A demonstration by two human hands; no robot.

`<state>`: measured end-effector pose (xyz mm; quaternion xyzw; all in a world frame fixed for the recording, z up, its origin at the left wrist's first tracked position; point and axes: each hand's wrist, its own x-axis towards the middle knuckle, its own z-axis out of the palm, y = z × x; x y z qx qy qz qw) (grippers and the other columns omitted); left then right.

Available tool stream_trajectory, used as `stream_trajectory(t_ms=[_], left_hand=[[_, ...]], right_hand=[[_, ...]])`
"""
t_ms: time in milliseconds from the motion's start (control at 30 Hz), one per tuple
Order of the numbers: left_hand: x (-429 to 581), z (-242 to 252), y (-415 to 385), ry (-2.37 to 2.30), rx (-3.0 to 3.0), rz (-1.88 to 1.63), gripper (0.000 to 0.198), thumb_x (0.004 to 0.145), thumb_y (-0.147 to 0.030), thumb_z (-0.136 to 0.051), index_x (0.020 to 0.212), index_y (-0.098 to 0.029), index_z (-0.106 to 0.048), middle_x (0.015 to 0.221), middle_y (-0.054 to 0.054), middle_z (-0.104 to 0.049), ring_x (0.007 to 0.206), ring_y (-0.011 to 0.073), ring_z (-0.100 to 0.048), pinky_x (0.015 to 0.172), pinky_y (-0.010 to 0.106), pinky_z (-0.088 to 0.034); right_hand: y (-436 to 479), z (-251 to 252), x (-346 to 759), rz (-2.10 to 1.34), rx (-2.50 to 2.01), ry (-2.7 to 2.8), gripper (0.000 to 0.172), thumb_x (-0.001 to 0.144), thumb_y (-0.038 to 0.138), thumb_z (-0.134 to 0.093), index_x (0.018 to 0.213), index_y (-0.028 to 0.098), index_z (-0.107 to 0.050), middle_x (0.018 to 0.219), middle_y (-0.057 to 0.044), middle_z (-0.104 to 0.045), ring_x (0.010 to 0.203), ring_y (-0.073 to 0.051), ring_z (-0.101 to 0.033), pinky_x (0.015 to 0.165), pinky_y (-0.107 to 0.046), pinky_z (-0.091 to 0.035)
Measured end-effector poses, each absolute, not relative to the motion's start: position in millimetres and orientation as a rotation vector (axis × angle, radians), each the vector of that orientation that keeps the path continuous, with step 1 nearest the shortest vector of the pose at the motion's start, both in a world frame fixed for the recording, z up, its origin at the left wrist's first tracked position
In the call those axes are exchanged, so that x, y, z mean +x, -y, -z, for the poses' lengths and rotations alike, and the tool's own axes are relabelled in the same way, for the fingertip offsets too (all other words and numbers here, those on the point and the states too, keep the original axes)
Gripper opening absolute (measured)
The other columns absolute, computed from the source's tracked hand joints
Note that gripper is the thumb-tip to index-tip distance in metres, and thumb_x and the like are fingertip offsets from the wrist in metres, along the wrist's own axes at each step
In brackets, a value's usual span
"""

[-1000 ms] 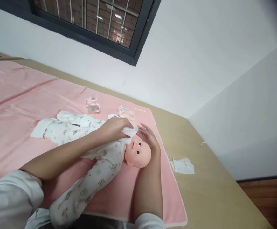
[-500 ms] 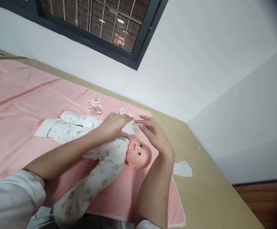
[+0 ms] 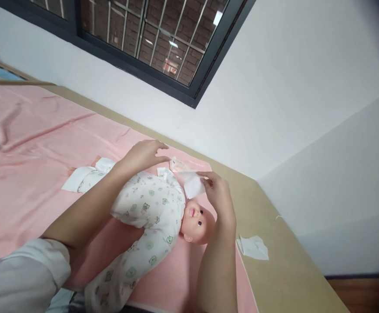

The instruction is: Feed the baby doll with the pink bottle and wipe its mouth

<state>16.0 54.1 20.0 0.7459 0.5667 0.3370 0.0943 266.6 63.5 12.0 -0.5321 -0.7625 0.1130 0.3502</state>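
A baby doll (image 3: pixel 199 224) lies on its back in a white printed outfit (image 3: pixel 150 198), its head toward the right. My right hand (image 3: pixel 220 195) pinches a thin white wipe (image 3: pixel 194 186) above the spot beside the doll's head. Over the doll's far side is my left hand (image 3: pixel 146 154), fingers stretched and thumb apart, with nothing visible between them. Just beyond its fingertips lies a small clear-and-white packet (image 3: pixel 178 164). The baby bottle is hidden, apparently behind my left hand.
A pink sheet (image 3: pixel 45 152) covers much of the tan table (image 3: pixel 293 269). Another crumpled white wipe (image 3: pixel 253 248) rests near the sheet's right edge. Behind the table stand a white wall (image 3: pixel 228 130) and a dark-framed window (image 3: pixel 189 93).
My hands have drawn apart. The left has let go and moved left over the bottle's place, while the right now holds the wipe alone. The view has shifted slightly.
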Motion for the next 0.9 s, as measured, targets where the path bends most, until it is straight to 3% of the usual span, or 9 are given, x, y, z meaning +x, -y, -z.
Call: stream_trajectory(t_ms=[133, 233, 400, 467, 667, 900], left_hand=[[-22, -23, -68, -1.804, 2.004, -1.062, 0.041, 0.084, -0.047, -0.059, 0.115, -0.021, -0.065, 0.120, 0.003, -0.066, 0.098, 0.0229, -0.064, 0.088, 0.031, -0.046], [-47, -14, -84, -1.896, 1.859, -1.075, 0.039, 0.084, -0.045, -0.059, 0.114, -0.021, -0.065, 0.118, 0.003, -0.066, 0.098, 0.0226, -0.063, 0.086, 0.030, -0.046], [-70, 16, -115, -1.965, 1.719, -1.030, 0.052, 0.083, -0.050, -0.057, 0.126, -0.020, -0.056, 0.116, 0.005, -0.066, 0.103, 0.0242, -0.062, 0.086, 0.029, -0.045], [-73, 26, -123, -1.970, 1.668, -0.993, 0.059, 0.082, -0.051, -0.058, 0.131, -0.019, -0.051, 0.115, 0.006, -0.066, 0.103, 0.0251, -0.062, 0.085, 0.030, -0.045], [-73, 30, -129, -1.949, 1.601, -0.963, 0.061, 0.081, -0.049, -0.058, 0.133, -0.018, -0.046, 0.112, 0.006, -0.066, 0.099, 0.0242, -0.064, 0.083, 0.029, -0.045], [-83, 37, -130, -1.939, 1.570, -0.985, 0.062, 0.081, -0.051, -0.056, 0.133, -0.019, -0.047, 0.115, 0.008, -0.065, 0.103, 0.0247, -0.063, 0.084, 0.028, -0.045]], right_hand=[[-87, -9, 272, -0.385, -1.483, 2.035, 0.037, 0.076, 0.008, -0.046, 0.092, 0.025, -0.074, 0.103, -0.005, -0.071, 0.095, -0.023, -0.063, 0.087, -0.037, -0.047], [-109, -9, 274, -0.389, -1.655, 2.084, 0.037, 0.072, 0.004, -0.050, 0.090, 0.024, -0.075, 0.101, -0.007, -0.071, 0.092, -0.024, -0.063, 0.085, -0.037, -0.047], [-148, -13, 270, -0.413, -1.714, 2.117, 0.036, 0.073, 0.005, -0.053, 0.098, 0.020, -0.074, 0.097, -0.008, -0.071, 0.086, -0.021, -0.064, 0.087, -0.037, -0.048], [-164, -12, 266, -0.533, -1.671, 2.040, 0.036, 0.074, 0.009, -0.054, 0.104, 0.018, -0.071, 0.095, -0.007, -0.072, 0.082, -0.019, -0.064, 0.090, -0.038, -0.049], [-212, 3, 261, -1.104, -1.509, 1.630, 0.039, 0.072, 0.014, -0.065, 0.111, 0.018, -0.064, 0.112, -0.008, -0.067, 0.089, -0.016, -0.066, 0.089, -0.034, -0.053], [-244, 27, 272, -1.173, -1.779, 1.655, 0.033, 0.056, 0.007, -0.076, 0.087, 0.014, -0.067, 0.093, -0.010, -0.071, 0.067, -0.019, -0.068, 0.078, -0.044, -0.056]])
